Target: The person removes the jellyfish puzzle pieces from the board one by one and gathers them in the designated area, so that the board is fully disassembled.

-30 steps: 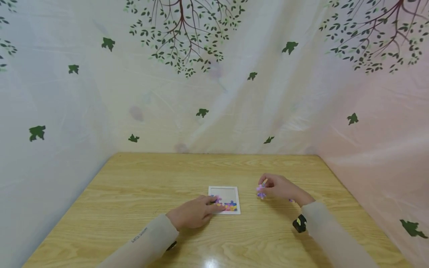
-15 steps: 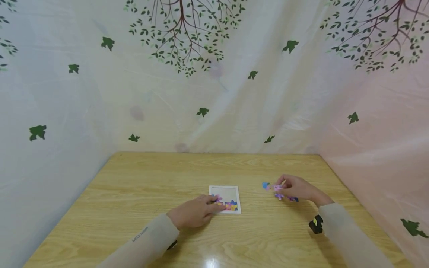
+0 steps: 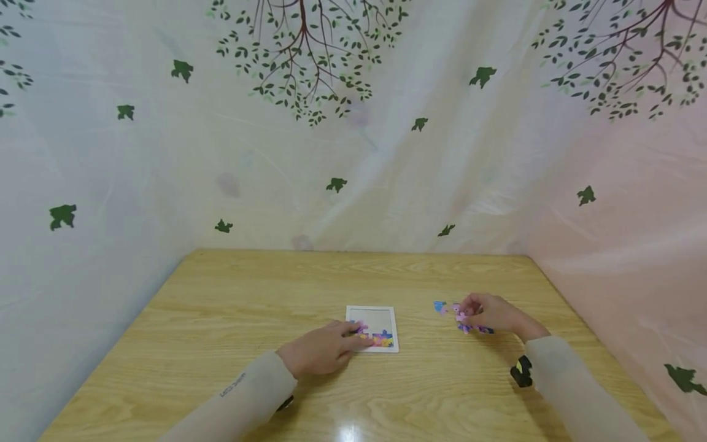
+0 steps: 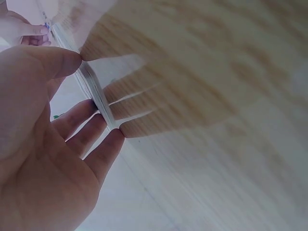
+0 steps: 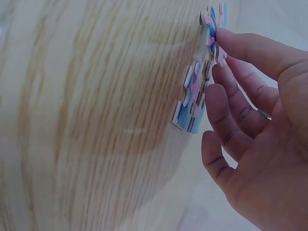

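In the head view a white square puzzle frame (image 3: 396, 331) lies mid-table with colourful pieces (image 3: 382, 338) along its near side. My left hand (image 3: 323, 350) rests on its left part, fingers extended; the left wrist view shows the thumb and fingertips against the frame's edge (image 4: 91, 86). To the right, my right hand (image 3: 494, 313) pinches a pink and purple piece (image 3: 461, 317) between thumb and fingers, low over the table. In the right wrist view the thumb touches a pink and blue piece (image 5: 211, 30); the other fingers curl loosely.
Beside my right hand lie a blue piece (image 3: 439, 306) and a dark purple piece (image 3: 485, 330); joined or overlapping pieces (image 5: 192, 98) show in the right wrist view. The wooden table (image 3: 265, 282) is enclosed by pale cloth (image 3: 276, 184) with leaf prints.
My right hand has moved right with the pinched piece, uncovering the blue piece, then slightly towards the near side. My left hand has stayed on the frame.
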A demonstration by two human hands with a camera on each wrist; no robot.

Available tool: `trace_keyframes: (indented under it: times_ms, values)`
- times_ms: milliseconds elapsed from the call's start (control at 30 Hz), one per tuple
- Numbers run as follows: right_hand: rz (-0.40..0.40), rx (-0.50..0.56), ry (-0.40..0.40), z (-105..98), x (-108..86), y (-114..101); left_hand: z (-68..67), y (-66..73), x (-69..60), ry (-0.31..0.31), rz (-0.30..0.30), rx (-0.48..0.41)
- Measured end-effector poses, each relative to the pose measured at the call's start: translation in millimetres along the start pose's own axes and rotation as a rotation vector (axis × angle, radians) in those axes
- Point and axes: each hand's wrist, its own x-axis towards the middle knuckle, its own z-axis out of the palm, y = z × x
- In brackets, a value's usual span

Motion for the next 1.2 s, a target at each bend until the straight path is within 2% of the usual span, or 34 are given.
trace_keyframes:
  times_ms: [133, 400, 767, 967, 1200]
  values:
    - [-0.024, -0.033, 0.006, 1.3, -1.1, -0.4, 2.2, -0.2, 1.3, -0.006, -0.036, -0.031]
    - [0.014, -0.009, -0.001, 3.3, -0.6, 1.9, 3.6, -0.7, 1.7, -0.008, -0.029, -0.018]
    - [0.004, 0.017, 0.012, 1.5, -1.4, -2.0, 1.5, 0.7, 1.2, -0.011, -0.051, -0.041]
    - [-0.012, 0.004, 0.021, 4.1, 4.8, -9.1, 1.2, 0.6, -0.3, 0.018, -0.025, -0.027]
    - [-0.058, -0.021, 0.006, 11.2, 15.7, -21.2, 1.3, 2.6, 1.4, -0.001, -0.041, -0.037]
